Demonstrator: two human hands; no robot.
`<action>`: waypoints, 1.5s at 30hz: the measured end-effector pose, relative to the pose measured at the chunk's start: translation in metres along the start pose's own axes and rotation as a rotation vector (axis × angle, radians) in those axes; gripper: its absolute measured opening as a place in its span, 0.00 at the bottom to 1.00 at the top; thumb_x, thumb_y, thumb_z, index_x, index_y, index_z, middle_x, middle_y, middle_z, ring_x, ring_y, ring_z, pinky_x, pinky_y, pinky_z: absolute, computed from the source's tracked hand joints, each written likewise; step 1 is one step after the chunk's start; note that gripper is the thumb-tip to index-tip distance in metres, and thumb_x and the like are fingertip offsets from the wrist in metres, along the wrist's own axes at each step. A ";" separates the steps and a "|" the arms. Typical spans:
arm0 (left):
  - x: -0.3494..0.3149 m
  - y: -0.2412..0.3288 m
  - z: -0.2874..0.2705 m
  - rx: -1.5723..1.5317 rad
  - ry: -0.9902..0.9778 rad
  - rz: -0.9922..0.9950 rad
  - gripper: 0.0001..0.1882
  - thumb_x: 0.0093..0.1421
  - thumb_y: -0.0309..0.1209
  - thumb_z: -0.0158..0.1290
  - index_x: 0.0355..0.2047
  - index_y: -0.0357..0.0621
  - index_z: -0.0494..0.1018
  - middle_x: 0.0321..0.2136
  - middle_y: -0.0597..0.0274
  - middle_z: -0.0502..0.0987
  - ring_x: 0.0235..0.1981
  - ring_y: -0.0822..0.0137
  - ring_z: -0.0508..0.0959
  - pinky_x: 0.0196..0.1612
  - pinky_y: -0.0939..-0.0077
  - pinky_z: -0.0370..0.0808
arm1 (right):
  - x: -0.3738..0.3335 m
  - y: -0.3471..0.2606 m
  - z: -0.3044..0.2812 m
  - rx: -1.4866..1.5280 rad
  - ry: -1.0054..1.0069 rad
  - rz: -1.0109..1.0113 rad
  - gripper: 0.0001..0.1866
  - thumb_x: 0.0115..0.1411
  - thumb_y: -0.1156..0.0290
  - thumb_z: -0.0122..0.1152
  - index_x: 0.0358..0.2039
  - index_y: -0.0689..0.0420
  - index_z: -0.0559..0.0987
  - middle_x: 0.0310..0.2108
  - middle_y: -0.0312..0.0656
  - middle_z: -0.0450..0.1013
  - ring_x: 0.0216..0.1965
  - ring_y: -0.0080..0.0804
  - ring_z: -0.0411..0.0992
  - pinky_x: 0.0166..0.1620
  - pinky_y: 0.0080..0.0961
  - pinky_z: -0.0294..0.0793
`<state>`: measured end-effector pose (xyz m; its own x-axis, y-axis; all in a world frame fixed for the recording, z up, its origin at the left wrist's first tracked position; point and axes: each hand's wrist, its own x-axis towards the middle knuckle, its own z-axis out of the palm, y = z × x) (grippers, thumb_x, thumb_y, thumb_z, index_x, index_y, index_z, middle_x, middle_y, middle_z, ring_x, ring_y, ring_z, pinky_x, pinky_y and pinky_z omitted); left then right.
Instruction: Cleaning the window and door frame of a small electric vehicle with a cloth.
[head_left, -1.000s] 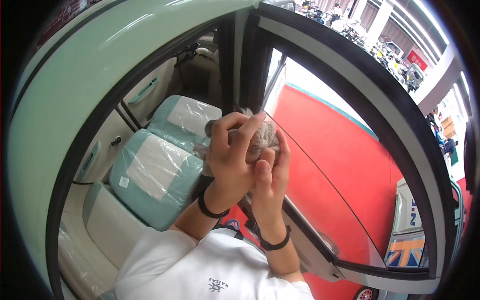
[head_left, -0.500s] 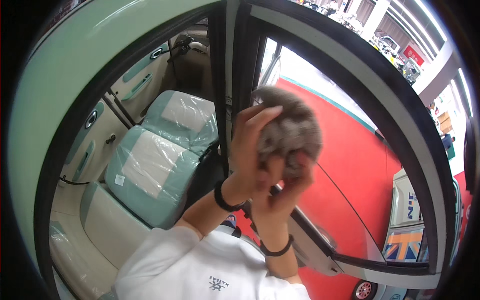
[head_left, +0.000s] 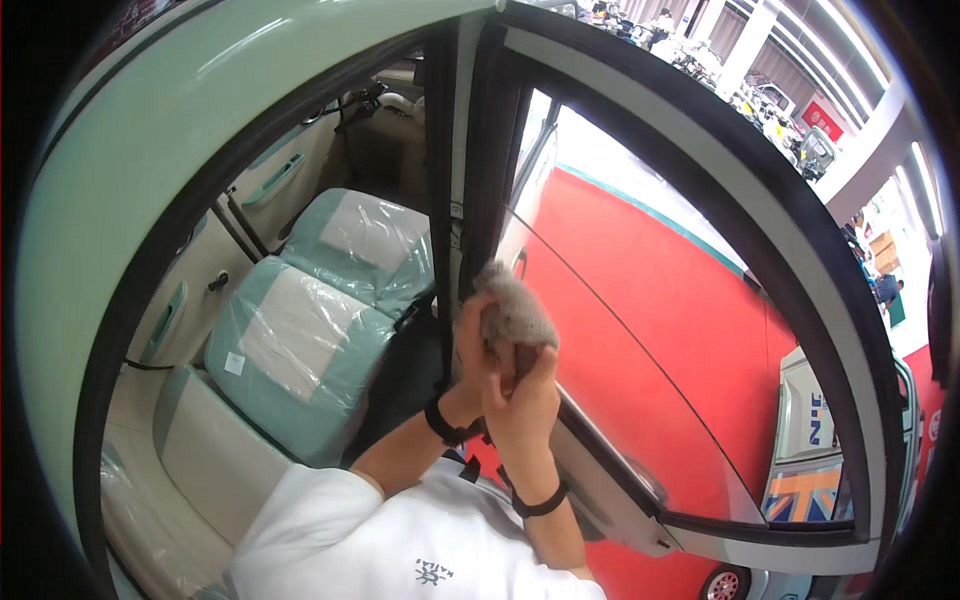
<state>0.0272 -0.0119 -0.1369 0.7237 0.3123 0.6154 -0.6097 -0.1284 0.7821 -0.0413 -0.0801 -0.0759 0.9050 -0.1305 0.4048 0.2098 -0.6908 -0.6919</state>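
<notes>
A grey-brown fluffy cloth (head_left: 520, 318) is bunched up between my two hands, in front of the open vehicle door (head_left: 600, 455). My left hand (head_left: 472, 345) grips its left side, fingers pointing up. From below and right, my right hand (head_left: 525, 400) closes on the lower part of it, the fingers curled close to those of the left. The cloth hides some fingertips. Both wrists wear a dark band. The cloth is nearest the door's hinge-side frame and window; I cannot tell whether it touches them.
To the left, inside the pale green vehicle, are green and cream seats (head_left: 300, 340) under clear plastic. The door's black window frame (head_left: 740, 190) arches over the right side. Beyond the window lies a red floor (head_left: 640, 300); another vehicle (head_left: 805, 430) stands at the far right.
Both hands have come down and slightly left with the cloth. The cloth, wide and blurred before, is now more tightly bunched and looks smaller.
</notes>
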 end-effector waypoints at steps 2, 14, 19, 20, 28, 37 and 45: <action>0.049 0.030 0.005 -0.019 0.091 0.251 0.26 0.62 0.41 0.57 0.55 0.37 0.70 0.46 0.50 0.77 0.46 0.55 0.79 0.50 0.65 0.75 | 0.017 -0.019 -0.018 0.082 0.048 -0.069 0.36 0.58 0.69 0.68 0.61 0.69 0.60 0.45 0.61 0.75 0.40 0.55 0.81 0.39 0.43 0.80; -0.021 0.026 0.041 -0.419 0.154 -0.091 0.28 0.61 0.41 0.60 0.55 0.39 0.65 0.43 0.52 0.74 0.41 0.63 0.76 0.44 0.67 0.73 | -0.012 0.011 -0.030 0.005 0.014 0.006 0.31 0.55 0.66 0.71 0.54 0.64 0.66 0.46 0.57 0.74 0.37 0.53 0.80 0.37 0.39 0.81; 0.041 0.064 0.023 -0.015 -0.011 0.239 0.27 0.62 0.46 0.55 0.51 0.35 0.67 0.43 0.55 0.68 0.43 0.60 0.71 0.47 0.65 0.70 | 0.004 -0.030 -0.068 0.178 0.131 -0.063 0.34 0.52 0.65 0.75 0.54 0.62 0.67 0.42 0.53 0.74 0.37 0.50 0.80 0.36 0.39 0.80; 0.055 0.079 0.026 -0.005 -0.040 0.307 0.26 0.62 0.46 0.54 0.49 0.35 0.67 0.44 0.53 0.68 0.43 0.59 0.71 0.48 0.63 0.70 | 0.006 -0.033 -0.071 0.120 0.234 -0.133 0.37 0.50 0.65 0.76 0.56 0.62 0.66 0.37 0.50 0.75 0.34 0.47 0.80 0.34 0.37 0.80; -0.079 0.028 0.057 -0.317 0.047 -0.017 0.24 0.65 0.44 0.56 0.51 0.41 0.62 0.47 0.54 0.67 0.49 0.61 0.71 0.54 0.61 0.68 | -0.046 0.022 -0.075 -0.178 -0.048 0.221 0.28 0.51 0.57 0.74 0.44 0.59 0.70 0.36 0.50 0.78 0.31 0.53 0.81 0.32 0.42 0.81; 0.003 0.114 0.065 0.060 -0.093 0.457 0.32 0.65 0.54 0.55 0.56 0.43 0.60 0.45 0.54 0.69 0.49 0.58 0.72 0.55 0.56 0.69 | -0.040 -0.003 -0.135 0.110 0.251 -0.056 0.37 0.49 0.68 0.74 0.58 0.63 0.67 0.37 0.50 0.78 0.33 0.50 0.81 0.34 0.40 0.81; -0.117 0.081 0.105 -0.156 -0.025 0.220 0.28 0.64 0.53 0.58 0.49 0.42 0.66 0.49 0.48 0.71 0.52 0.49 0.73 0.60 0.48 0.65 | -0.095 0.055 -0.153 -0.024 0.140 0.156 0.34 0.51 0.63 0.70 0.54 0.63 0.68 0.35 0.53 0.77 0.31 0.54 0.81 0.31 0.43 0.81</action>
<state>-0.0727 -0.1579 -0.1347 0.5745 0.2693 0.7730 -0.7946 -0.0431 0.6056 -0.1722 -0.2141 -0.0608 0.8654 -0.3337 0.3737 0.0606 -0.6706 -0.7393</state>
